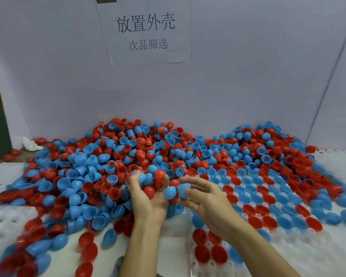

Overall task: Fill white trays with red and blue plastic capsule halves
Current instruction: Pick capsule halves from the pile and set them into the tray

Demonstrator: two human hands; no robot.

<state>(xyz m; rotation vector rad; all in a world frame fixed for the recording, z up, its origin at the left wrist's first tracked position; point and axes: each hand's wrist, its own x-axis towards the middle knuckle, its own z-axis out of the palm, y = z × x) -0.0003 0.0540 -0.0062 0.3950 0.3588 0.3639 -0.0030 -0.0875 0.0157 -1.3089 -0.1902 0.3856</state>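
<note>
A big heap of red and blue capsule halves (pixel 140 154) covers the table against the back wall. My left hand (pixel 148 198) is palm up at the heap's front edge, its fingers curled round a handful of red and blue halves. Just to its right, my right hand (pixel 204 194) pinches a blue half (pixel 183 189) between thumb and fingers. A white tray (pixel 300 254) lies under and right of my right hand. Many of its pockets hold red and blue halves; the near rows show bare pockets.
Another white tray (pixel 6 222) lies at the left front, partly buried by loose halves. A sheet with printed characters (pixel 146 31) hangs on the white back wall. A crumpled white cloth (pixel 31 144) sits at the far left. A side panel (pixel 340 100) closes the right.
</note>
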